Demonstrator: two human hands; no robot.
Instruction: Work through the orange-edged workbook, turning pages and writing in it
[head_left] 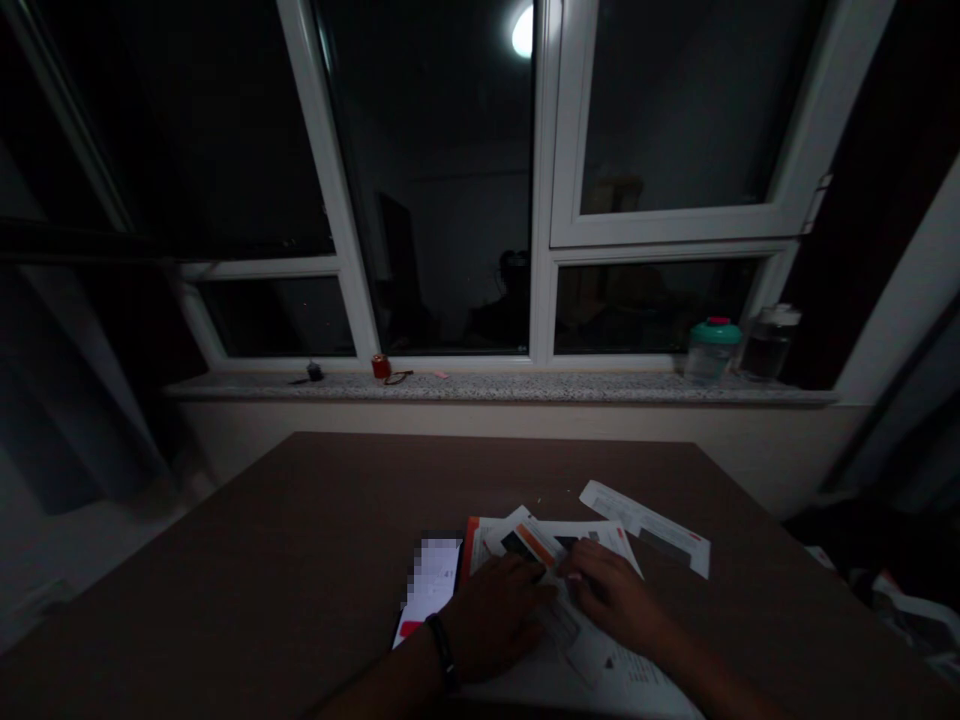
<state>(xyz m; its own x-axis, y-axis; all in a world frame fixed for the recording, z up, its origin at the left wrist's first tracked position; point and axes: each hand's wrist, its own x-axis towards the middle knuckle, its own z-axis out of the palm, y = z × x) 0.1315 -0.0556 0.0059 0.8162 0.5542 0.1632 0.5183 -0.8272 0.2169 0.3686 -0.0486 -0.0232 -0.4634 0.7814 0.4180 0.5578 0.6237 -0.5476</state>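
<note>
Printed sheets lie on the brown table, with a smaller piece of paper, dark and orange printed, on top. My left hand, with a black band on the wrist, rests over the left part of the papers, its fingers at the smaller piece. From the right, my right hand has its fingers bent and pressed together at that piece's right end. What the right fingertips pinch is too small and dark to make out. Left of the papers lies a lit phone, partly behind my left forearm.
A cut paper strip lies right of the sheets. Beyond the table, the speckled windowsill holds a green-lidded bottle, a clear bottle, a small red item and a small dark item.
</note>
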